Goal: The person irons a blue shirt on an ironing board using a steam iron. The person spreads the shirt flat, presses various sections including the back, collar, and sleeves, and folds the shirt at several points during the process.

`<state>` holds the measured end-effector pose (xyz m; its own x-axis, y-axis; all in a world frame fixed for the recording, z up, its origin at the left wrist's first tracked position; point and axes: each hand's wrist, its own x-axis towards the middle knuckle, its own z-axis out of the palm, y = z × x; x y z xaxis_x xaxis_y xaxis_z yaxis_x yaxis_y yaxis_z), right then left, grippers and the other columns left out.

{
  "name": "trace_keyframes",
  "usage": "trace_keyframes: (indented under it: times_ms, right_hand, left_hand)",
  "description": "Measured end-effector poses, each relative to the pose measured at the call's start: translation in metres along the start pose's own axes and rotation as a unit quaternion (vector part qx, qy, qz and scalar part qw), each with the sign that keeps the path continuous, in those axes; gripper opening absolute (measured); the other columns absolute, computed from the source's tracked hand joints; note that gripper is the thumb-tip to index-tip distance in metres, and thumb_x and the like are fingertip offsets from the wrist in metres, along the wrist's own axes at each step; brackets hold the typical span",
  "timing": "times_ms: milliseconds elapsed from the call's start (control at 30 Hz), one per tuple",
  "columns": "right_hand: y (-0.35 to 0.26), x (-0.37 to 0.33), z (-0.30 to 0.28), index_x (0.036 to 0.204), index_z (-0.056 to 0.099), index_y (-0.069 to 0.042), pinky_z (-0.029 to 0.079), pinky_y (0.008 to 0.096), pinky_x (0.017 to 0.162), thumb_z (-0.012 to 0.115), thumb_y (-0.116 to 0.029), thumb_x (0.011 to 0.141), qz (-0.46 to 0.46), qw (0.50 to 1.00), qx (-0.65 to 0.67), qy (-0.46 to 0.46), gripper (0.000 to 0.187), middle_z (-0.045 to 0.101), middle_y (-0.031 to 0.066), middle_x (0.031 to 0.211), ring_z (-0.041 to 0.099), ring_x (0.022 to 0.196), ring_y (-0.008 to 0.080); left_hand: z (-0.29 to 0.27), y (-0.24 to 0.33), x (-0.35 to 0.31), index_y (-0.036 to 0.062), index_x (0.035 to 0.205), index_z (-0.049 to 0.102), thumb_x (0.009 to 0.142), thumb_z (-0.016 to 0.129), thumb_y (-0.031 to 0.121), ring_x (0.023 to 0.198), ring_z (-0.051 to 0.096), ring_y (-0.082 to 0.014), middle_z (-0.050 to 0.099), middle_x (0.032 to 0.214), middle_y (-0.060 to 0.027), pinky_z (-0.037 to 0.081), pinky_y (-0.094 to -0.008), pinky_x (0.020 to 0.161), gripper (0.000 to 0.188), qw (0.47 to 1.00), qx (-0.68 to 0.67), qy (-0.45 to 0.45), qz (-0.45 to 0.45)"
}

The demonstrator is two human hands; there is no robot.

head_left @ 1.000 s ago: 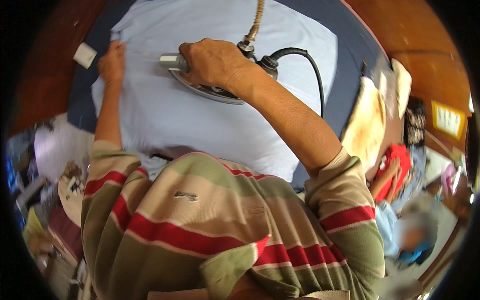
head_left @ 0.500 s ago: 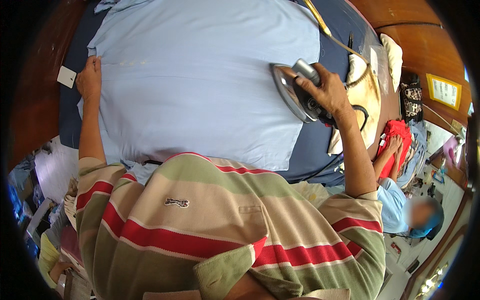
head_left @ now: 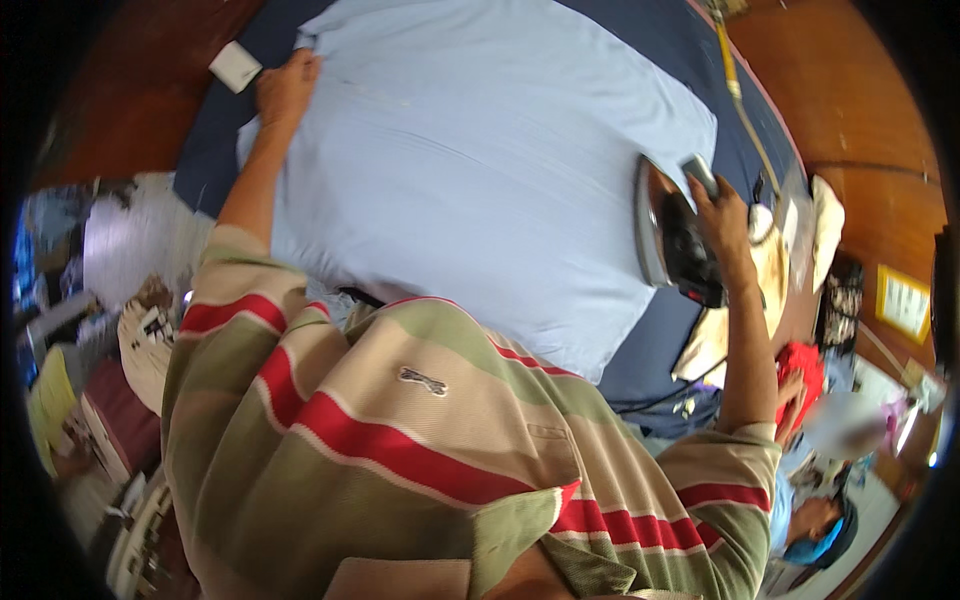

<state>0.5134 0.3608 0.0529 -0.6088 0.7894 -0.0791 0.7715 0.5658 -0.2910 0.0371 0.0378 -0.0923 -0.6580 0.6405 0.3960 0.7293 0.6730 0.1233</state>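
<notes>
A light blue cloth (head_left: 480, 170), probably a garment, lies spread over a navy-covered table (head_left: 655, 340). At its far left edge my left hand (head_left: 288, 90) is closed on the fabric, which bunches a little by the fingers. A white tag-like card (head_left: 235, 67) lies just beyond that hand. My right hand (head_left: 728, 220) grips the handle of a clothes iron (head_left: 665, 240) with a shiny metal base and black body. The iron is at the right edge of the cloth; whether its base lies fully flat cannot be made out. Faint creases run across the fabric.
A scorched cream pad (head_left: 712, 340) lies beside my right forearm, with a dark cord near it. A yellow rod (head_left: 725, 55) extends along the far right edge. Another person's hand (head_left: 790, 395) rests on red cloth (head_left: 803, 362) at the right.
The iron has moved right across the cloth, to its right edge. My left hand stays at the left edge. The whole view has turned and shifted.
</notes>
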Motion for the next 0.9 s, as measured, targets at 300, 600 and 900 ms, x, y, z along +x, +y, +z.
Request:
trace_keyframes:
  times_ms: [300, 600, 900]
  right_hand:
    - [0.119, 0.004, -0.086, 0.097, 0.061, 0.005, 0.045, 0.0321, 0.051, 0.059, -0.044, 0.083, 0.117, 0.989, -0.055, 0.072, 0.052, 0.056, 0.0116, 0.059, 0.057, 0.053, 0.0197]
    - [0.282, 0.039, -0.08, 0.121, 0.047, 0.005, 0.043, 0.0391, 0.084, 0.068, -0.029, 0.076, 0.072, 0.987, -0.081, 0.116, 0.06, 0.059, 0.023, 0.104, 0.058, 0.098, 0.0337]
    - [-0.016, 0.135, 0.101, 0.118, 0.056, -0.006, 0.035, 0.0382, 0.099, 0.052, -0.038, 0.087, -0.295, 0.953, 0.006, 0.074, 0.045, 0.048, 0.0191, 0.129, 0.045, 0.119, 0.034]
  left_hand:
    - [-0.092, 0.023, -0.142, 0.0144, 0.127, 0.046, 0.087, 0.052, 0.034, 0.112, 0.048, -0.0248, 0.054, 0.122, -0.007, 0.029, -0.0467, 0.093, 0.045, 0.968, 0.061, 0.135, -0.203]
    - [-0.136, 0.176, -0.32, 0.0011, 0.076, 0.059, 0.087, 0.047, 0.051, 0.072, 0.06, -0.0302, 0.062, 0.072, -0.0126, 0.044, -0.0403, 0.069, 0.053, 0.771, -0.396, -0.13, -0.482]
    - [-0.151, 0.183, -0.282, 0.0011, 0.074, 0.067, 0.092, 0.033, 0.044, 0.077, 0.064, -0.0366, 0.065, 0.077, -0.0218, 0.048, -0.0467, 0.07, 0.058, 0.891, -0.041, -0.344, -0.293]
